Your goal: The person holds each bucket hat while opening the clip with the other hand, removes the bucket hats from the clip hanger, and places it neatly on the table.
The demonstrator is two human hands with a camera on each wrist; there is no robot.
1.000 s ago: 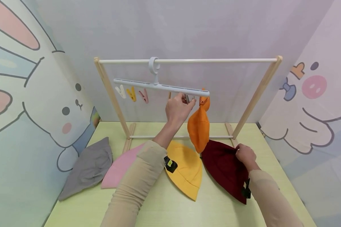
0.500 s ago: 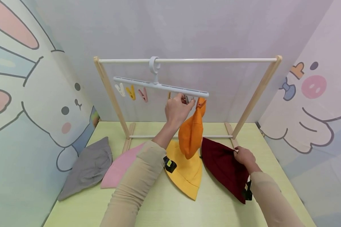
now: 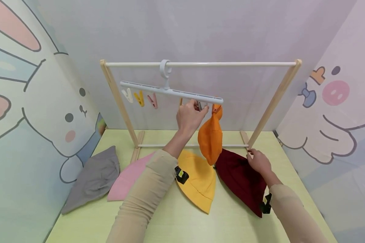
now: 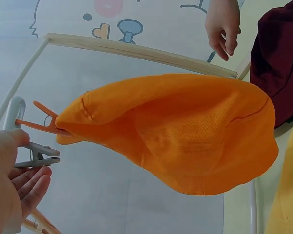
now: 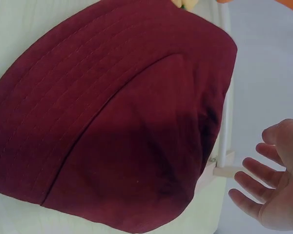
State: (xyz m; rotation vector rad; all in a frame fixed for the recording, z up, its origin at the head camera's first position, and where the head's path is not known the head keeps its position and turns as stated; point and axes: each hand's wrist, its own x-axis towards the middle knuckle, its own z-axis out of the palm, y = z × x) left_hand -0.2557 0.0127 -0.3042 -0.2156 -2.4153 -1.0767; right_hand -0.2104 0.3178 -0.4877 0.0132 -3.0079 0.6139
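My left hand point(image 3: 188, 116) pinches a grey clothespin point(image 4: 43, 155) under the right half of the pale blue hanger point(image 3: 152, 88). Beside it, an orange bucket hat point(image 3: 211, 140) dangles folded from an orange clothespin point(image 4: 44, 126) at the hanger's right end. Lower right, a maroon bucket hat point(image 3: 238, 179) lies folded on the table. My right hand point(image 3: 259, 163) hovers at its upper edge; in the right wrist view the loosely bent fingers point(image 5: 256, 178) hold nothing and stand apart from the fabric.
Yellow point(image 3: 197, 182), pink point(image 3: 130, 177) and grey point(image 3: 94, 180) hats lie along the table point(image 3: 225, 229). White point(image 3: 128, 95), yellow point(image 3: 139, 98) and pink point(image 3: 153, 101) clothespins hang at the hanger's left. A wooden rack point(image 3: 273, 101) with a white rod point(image 3: 231, 64) carries the hanger.
My right hand has come off the maroon hat's edge and moved slightly up and left. The orange hat has swung left and partly back. My left hand stays at the grey clothespin.
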